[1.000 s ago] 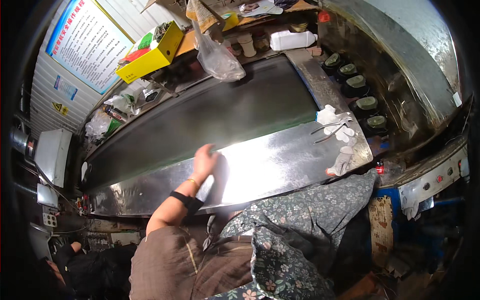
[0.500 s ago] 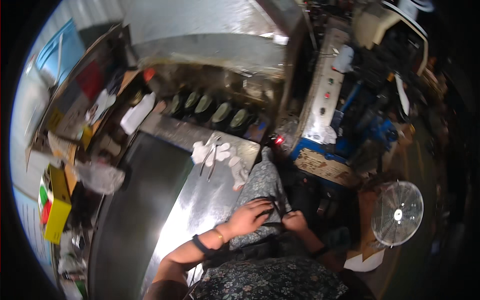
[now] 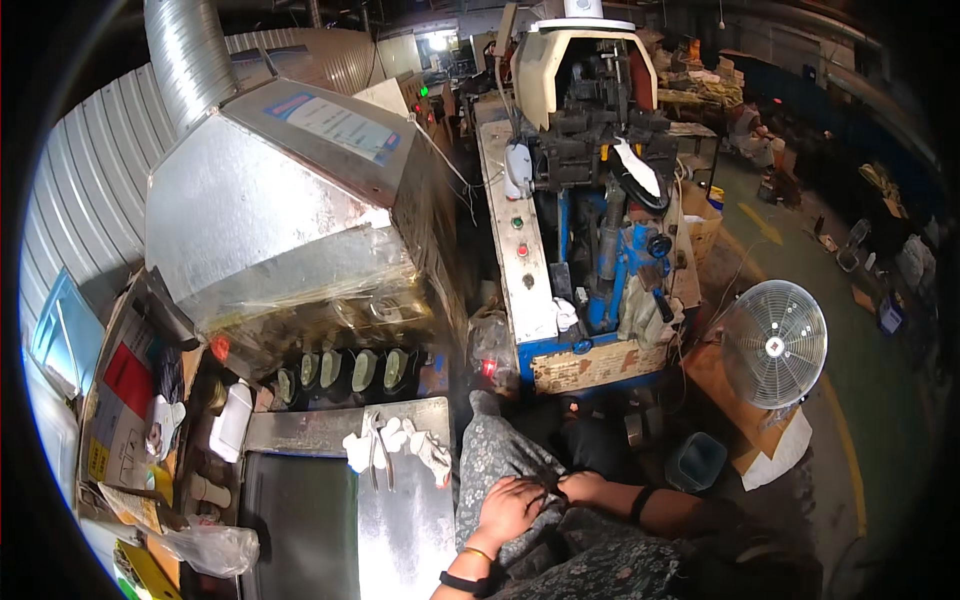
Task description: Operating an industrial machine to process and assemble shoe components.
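Observation:
My left hand [image 3: 513,508] lies back-up on a grey floral apron [image 3: 500,445] over my lap, its fingers spread slightly and bent across the cloth. Right beside it, my right hand [image 3: 582,488] is closed, thumb side up, near a small dark patch between the two hands. What its fingers hold, if anything, is hidden. On the metal table [image 3: 405,540] to the left lie white gloves [image 3: 428,455], with pincers [image 3: 378,455] resting across them, handles toward me. Neither hand touches these.
Several dark shoe uppers [image 3: 365,370] stand in a row under a metal hood [image 3: 280,220]. A blue and black machine [image 3: 600,200] holds a shoe with a white sole [image 3: 635,168]. A fan [image 3: 773,345] and a dark bin [image 3: 696,462] stand at right. A white bottle [image 3: 231,422] stands left.
My view has tilted up and steadied, bringing the hood and machine fully into the picture. Both hands stay close together on my lap; they appear lower in the picture.

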`<act>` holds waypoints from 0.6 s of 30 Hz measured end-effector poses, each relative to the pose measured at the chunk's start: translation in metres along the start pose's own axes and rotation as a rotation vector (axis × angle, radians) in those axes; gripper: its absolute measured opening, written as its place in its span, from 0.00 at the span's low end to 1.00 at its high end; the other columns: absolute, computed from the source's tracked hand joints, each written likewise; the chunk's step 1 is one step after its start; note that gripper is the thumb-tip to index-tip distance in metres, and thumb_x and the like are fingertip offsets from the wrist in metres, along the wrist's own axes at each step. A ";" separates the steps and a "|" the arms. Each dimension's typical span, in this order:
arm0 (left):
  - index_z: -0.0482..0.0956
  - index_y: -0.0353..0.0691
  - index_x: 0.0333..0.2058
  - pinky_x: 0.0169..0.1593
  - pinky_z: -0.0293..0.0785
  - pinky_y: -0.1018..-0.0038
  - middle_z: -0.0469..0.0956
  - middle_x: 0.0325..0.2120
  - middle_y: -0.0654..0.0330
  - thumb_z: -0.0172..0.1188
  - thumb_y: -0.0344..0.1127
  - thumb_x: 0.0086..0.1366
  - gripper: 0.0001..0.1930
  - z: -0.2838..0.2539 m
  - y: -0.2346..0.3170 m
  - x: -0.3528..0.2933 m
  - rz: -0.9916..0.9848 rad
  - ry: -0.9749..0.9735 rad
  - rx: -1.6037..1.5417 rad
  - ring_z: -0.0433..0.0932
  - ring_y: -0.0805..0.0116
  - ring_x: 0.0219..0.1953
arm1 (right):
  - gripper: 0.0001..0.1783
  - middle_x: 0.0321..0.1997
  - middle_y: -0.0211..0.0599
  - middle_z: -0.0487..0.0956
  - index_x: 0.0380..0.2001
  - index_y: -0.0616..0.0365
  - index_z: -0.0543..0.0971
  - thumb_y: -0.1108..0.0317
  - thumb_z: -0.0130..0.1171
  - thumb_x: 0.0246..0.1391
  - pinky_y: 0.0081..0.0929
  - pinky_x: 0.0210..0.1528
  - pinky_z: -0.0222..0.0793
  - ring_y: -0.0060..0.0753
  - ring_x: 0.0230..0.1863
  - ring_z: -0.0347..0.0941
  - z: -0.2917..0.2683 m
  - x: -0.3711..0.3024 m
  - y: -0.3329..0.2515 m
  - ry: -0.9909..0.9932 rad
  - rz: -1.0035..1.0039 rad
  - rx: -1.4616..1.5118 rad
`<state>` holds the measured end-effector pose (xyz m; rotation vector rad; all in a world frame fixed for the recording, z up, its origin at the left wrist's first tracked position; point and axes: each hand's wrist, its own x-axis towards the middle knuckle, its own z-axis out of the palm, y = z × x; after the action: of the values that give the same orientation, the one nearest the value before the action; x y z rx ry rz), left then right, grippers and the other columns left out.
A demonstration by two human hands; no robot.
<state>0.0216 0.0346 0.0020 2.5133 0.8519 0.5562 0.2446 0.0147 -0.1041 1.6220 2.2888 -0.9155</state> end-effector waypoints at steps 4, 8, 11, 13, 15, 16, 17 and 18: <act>0.84 0.46 0.40 0.60 0.65 0.65 0.83 0.41 0.61 0.62 0.41 0.59 0.12 -0.006 -0.002 -0.001 -0.027 0.029 0.067 0.79 0.63 0.49 | 0.14 0.44 0.44 0.80 0.40 0.54 0.79 0.61 0.58 0.52 0.44 0.51 0.72 0.51 0.49 0.77 -0.008 0.007 0.004 0.035 -0.106 0.035; 0.85 0.45 0.38 0.60 0.65 0.66 0.84 0.41 0.62 0.60 0.40 0.60 0.10 -0.003 -0.011 -0.004 -0.057 0.006 0.089 0.79 0.65 0.48 | 0.12 0.39 0.43 0.83 0.40 0.50 0.82 0.59 0.56 0.56 0.45 0.44 0.75 0.51 0.41 0.80 -0.119 -0.024 0.020 0.464 -0.292 0.222; 0.85 0.45 0.37 0.59 0.66 0.67 0.84 0.40 0.62 0.60 0.40 0.60 0.10 -0.008 -0.002 0.004 -0.023 0.010 0.136 0.79 0.65 0.48 | 0.07 0.27 0.47 0.78 0.28 0.57 0.78 0.67 0.56 0.56 0.46 0.32 0.70 0.54 0.30 0.76 -0.259 -0.050 0.037 0.899 -0.572 0.186; 0.84 0.46 0.37 0.57 0.67 0.67 0.84 0.38 0.62 0.63 0.40 0.58 0.10 0.000 -0.008 0.010 -0.005 0.035 0.133 0.80 0.64 0.46 | 0.08 0.23 0.46 0.75 0.21 0.57 0.75 0.68 0.55 0.53 0.45 0.28 0.67 0.53 0.27 0.73 -0.354 -0.073 0.052 1.023 -0.437 -0.094; 0.85 0.46 0.35 0.56 0.68 0.68 0.84 0.36 0.63 0.63 0.40 0.57 0.09 0.003 -0.007 0.015 -0.042 -0.001 0.175 0.81 0.64 0.44 | 0.08 0.26 0.45 0.78 0.25 0.54 0.80 0.63 0.57 0.50 0.48 0.34 0.71 0.53 0.31 0.76 -0.436 -0.079 0.079 1.180 -0.354 -0.273; 0.85 0.46 0.35 0.56 0.69 0.69 0.84 0.34 0.64 0.63 0.40 0.57 0.09 0.005 -0.009 0.018 -0.029 0.020 0.183 0.81 0.65 0.42 | 0.10 0.31 0.42 0.81 0.30 0.52 0.83 0.59 0.59 0.49 0.47 0.40 0.73 0.51 0.36 0.77 -0.472 -0.085 0.099 1.224 -0.145 -0.410; 0.85 0.46 0.35 0.56 0.69 0.69 0.84 0.34 0.64 0.63 0.40 0.57 0.09 0.007 -0.009 0.021 -0.033 0.029 0.180 0.81 0.65 0.42 | 0.16 0.40 0.42 0.80 0.39 0.49 0.81 0.55 0.61 0.49 0.45 0.47 0.72 0.50 0.44 0.75 -0.503 -0.091 0.117 1.196 0.061 -0.483; 0.85 0.46 0.35 0.56 0.69 0.68 0.84 0.35 0.63 0.61 0.41 0.58 0.09 0.007 -0.009 0.024 -0.047 0.022 0.174 0.81 0.64 0.42 | 0.23 0.49 0.42 0.79 0.47 0.47 0.80 0.50 0.63 0.49 0.43 0.53 0.71 0.48 0.51 0.74 -0.527 -0.097 0.135 1.162 0.266 -0.553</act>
<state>0.0382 0.0542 -0.0029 2.6394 1.0046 0.5155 0.5043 0.2737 0.3097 2.3589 2.3716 0.9176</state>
